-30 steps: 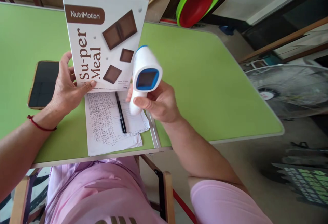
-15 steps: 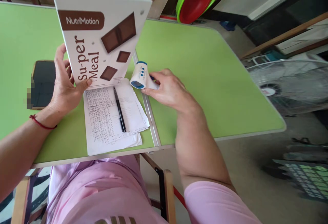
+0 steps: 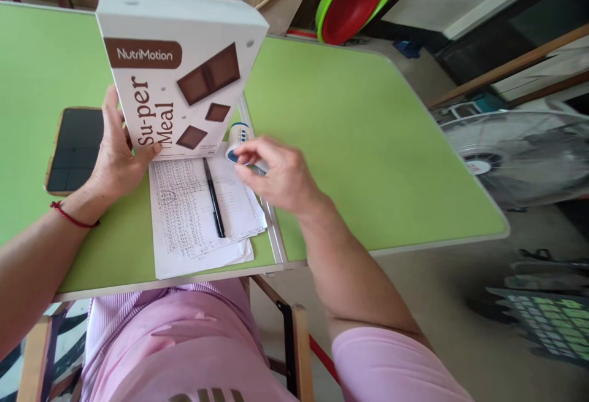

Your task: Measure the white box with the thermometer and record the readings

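My left hand [image 3: 118, 153] grips the lower left edge of a white box [image 3: 202, 89] with brown chocolate pictures, thumb on its front. The box is held up, tilted, over handwritten papers [image 3: 184, 224]. Beside its lower right corner is a white and blue infrared thermometer [image 3: 235, 135], its handle partly hidden behind my right hand [image 3: 280, 172]. That hand is right at the thermometer, its thumb and forefinger apart, and does not appear to be gripping it. Across the papers lies a black pen [image 3: 214, 199].
Left of the box, a dark phone [image 3: 76, 150] lies on the green table [image 3: 368, 144]. A metal seam [image 3: 276, 236] crosses the tabletop. Beyond the table's right side stands a fan [image 3: 488, 162]; red and green basins [image 3: 354, 3] are behind it at the back.
My right hand has loosened from the thermometer, which has shifted left and is now lower beside the box. The box's top has tipped towards me, showing more of its upper side.
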A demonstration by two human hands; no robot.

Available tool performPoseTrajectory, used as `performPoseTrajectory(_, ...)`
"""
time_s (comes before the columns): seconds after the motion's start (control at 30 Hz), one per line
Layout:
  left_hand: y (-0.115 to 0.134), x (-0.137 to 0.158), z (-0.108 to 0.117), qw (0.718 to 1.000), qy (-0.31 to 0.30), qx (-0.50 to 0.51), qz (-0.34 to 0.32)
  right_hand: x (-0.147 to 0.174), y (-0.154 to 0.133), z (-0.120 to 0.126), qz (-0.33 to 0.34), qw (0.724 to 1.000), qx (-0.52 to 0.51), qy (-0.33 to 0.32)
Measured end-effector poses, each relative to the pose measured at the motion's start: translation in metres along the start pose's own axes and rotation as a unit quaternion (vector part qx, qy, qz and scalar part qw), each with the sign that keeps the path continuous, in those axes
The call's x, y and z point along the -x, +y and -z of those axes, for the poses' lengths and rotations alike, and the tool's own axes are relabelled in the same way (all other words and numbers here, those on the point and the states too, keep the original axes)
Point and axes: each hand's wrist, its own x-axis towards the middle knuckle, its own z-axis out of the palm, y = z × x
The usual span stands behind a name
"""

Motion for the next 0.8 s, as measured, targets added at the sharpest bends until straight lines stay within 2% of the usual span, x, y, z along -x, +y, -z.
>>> performPoseTrajectory(0.1, 0.003, 0.002, 0.002, 0.995, 0.015, -0.1, 0.002, 0.0, -0.018, -0.014, 0.032, 0.998, -0.023, -0.044)
performPoseTrajectory(0.23, 0.011, 0.003, 0.003, 0.981, 0.023, -0.187, 0.044, 0.001, -0.028, -0.026, -0.012, 0.996, 0.05, -0.077)
performPoseTrajectory(0.3, 0.017, 0.002, 0.001, 0.978, 0.022, -0.194, 0.074, 0.0, -0.028, -0.024, -0.037, 0.995, 0.041, -0.084)
performPoseTrajectory(0.4, 0.021, 0.002, -0.001, 0.975, 0.021, -0.184, 0.125, -0.001, -0.026, -0.013, -0.044, 0.99, -0.074, -0.11)
performPoseTrajectory(0.5, 0.017, 0.002, -0.001, 0.971, -0.001, -0.184, 0.154, -0.001, -0.023, 0.001, -0.059, 0.965, -0.23, -0.111)
performPoseTrajectory(0.63, 0.007, 0.003, 0.003, 0.96, -0.024, -0.219, 0.17, -0.001, -0.025, 0.006, -0.06, 0.919, -0.386, -0.051)
performPoseTrajectory(0.8, 0.005, 0.002, 0.007, 0.953, -0.051, -0.242, 0.176, 0.002, -0.034, -0.01, -0.067, 0.883, -0.464, 0.022)
